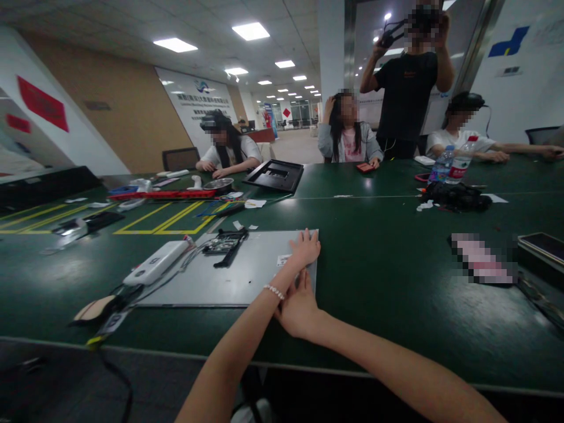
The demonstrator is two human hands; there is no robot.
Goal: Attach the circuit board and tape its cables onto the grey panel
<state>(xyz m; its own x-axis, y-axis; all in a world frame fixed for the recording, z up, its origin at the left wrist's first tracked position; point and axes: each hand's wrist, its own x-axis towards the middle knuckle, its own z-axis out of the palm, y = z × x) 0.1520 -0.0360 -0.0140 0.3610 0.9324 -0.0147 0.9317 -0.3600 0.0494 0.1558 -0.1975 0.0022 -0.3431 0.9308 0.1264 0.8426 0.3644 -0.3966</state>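
A flat grey panel (255, 288) lies on the green table. My left hand (306, 248), with a beaded bracelet at the wrist, rests on the panel's far right corner with its fingers spread. Nearer to me, my right hand (299, 305) touches the panel's right side by the near corner, its fingers stretched out; the left forearm hides part of it. Near the back of the panel sits a small circuit board with black brackets (227, 244). A white power bank (156, 263) with cables lies over the panel's left end.
A black frame-like tray (275, 176) lies across the table. Red and blue parts (167, 194) spread at the back left. At right are a phone (482, 258), bottles (460, 161) and a black bundle (458, 197). Several people sit or stand on the far side.
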